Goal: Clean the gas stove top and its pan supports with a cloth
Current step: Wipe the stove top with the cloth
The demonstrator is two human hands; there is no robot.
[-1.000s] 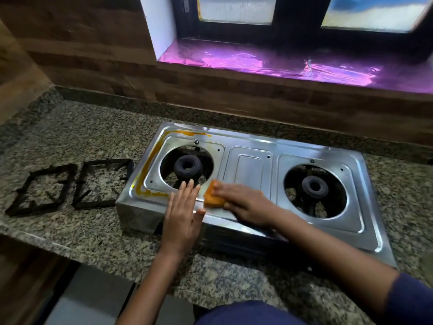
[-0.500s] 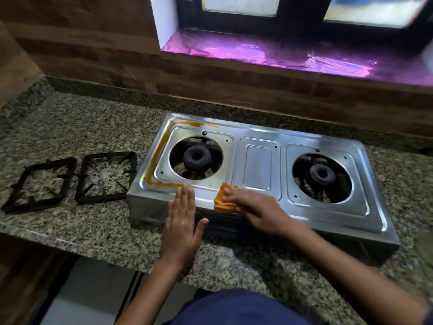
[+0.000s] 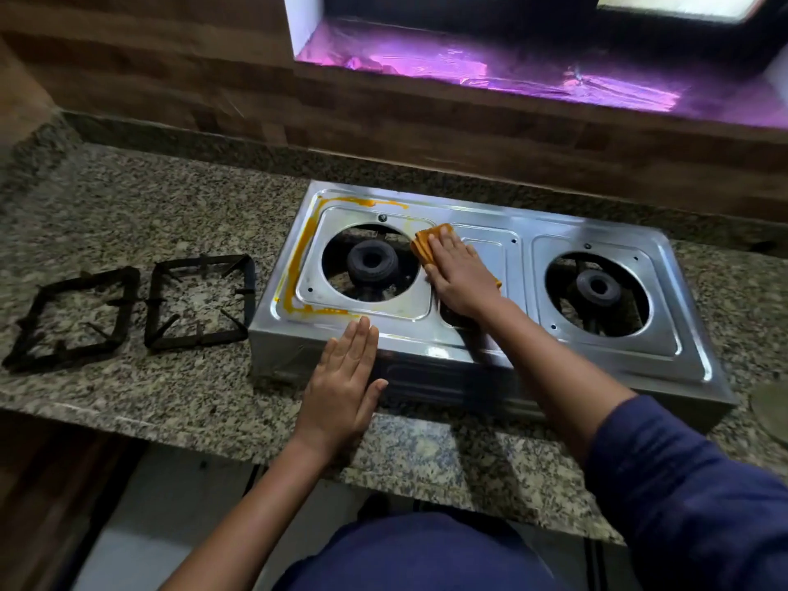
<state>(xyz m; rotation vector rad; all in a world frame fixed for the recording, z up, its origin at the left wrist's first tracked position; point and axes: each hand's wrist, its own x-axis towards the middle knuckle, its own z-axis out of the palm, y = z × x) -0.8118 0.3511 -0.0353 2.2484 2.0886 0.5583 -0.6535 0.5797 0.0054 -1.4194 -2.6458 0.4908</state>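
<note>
Since before, right hand (image 3: 462,275) slid the cloth (image 3: 426,243) farther, beside the left burner (image 3: 372,262), fingers flat on it. Left hand (image 3: 345,377), flat, steadies the stove (image 3: 682,317). Press firmly toward the yellow stain (image 3: 298,258); pan supports (image 3: 200,300) wait left.

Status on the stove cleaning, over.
Left hand flat on stove front edge. Right hand presses cloth beside left burner. Yellow residue borders that burner; nothing obstructing.

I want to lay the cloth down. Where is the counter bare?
Widest bare patch: granite counter behind the two pan supports, up to the back wall, left of the stove. A narrower strip lies before the stove, between the forearms. Crowded: the stove's left half, under the flat left hand and the right hand pressing the cloth.
</note>
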